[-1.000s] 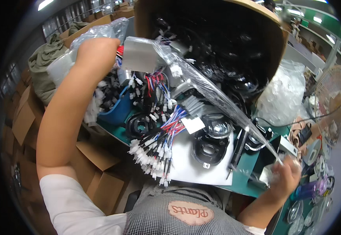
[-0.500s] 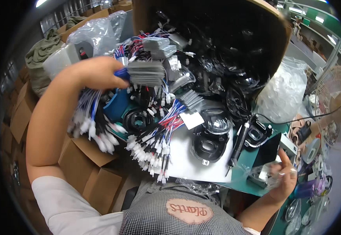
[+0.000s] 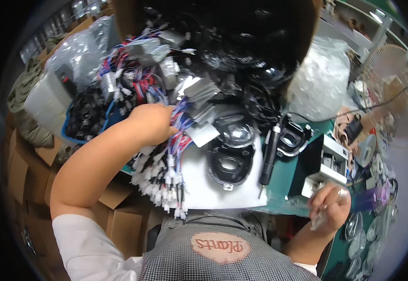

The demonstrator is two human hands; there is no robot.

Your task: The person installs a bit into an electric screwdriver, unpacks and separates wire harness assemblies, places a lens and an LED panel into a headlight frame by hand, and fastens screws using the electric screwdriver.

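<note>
Wire bundle (image 3: 180,116): left of frame centre, gripped in closed left hand (image 3: 153,123). Likely light, limp; hold beside grey ends (image 3: 201,92). Lower right: clear film (image 3: 317,220) in curled right hand (image 3: 331,206).

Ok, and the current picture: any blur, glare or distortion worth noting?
Head view: dark fisheye rim, the fan near it soft; head view: glare on the glossy dome; head view: the carton nearly black inside; head view: the right grip slightly blurred, perhaps also the grey-sleeved wires at the left grip.
</note>
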